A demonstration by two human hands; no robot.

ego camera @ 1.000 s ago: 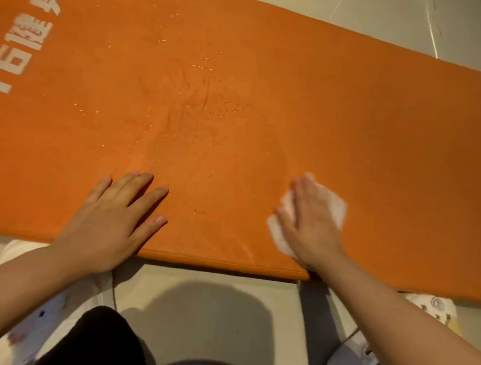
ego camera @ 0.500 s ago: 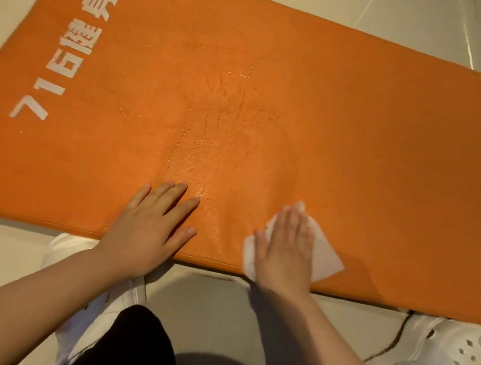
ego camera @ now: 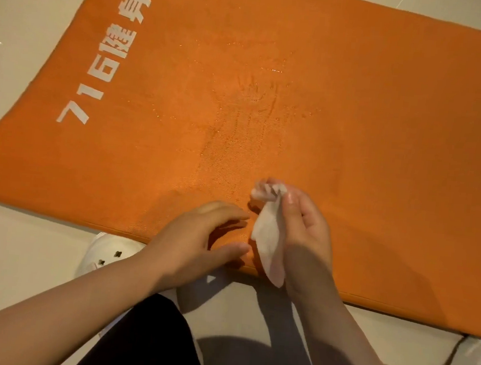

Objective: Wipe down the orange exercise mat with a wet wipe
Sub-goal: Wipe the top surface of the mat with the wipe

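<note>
Right hand (ego camera: 304,234) pinched the crumpled white wet wipe (ego camera: 268,234) between thumb and fingers, lifted just above the near edge of the flat orange textured exercise mat (ego camera: 354,134) on pale floor tiles (ego camera: 22,32), while the left hand (ego camera: 199,237) hovered beside it, fingers loosely spread, holding nothing.

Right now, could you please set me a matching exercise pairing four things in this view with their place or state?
Things:
1. white wet wipe
2. orange exercise mat
3. left hand
4. white perforated shoe

States:
A. flat on the tiled floor
B. empty, fingers spread by the wipe
C. lifted and crumpled in the right hand
D. on the floor, below the mat's near edge

Pairs: 1-C, 2-A, 3-B, 4-D
</note>
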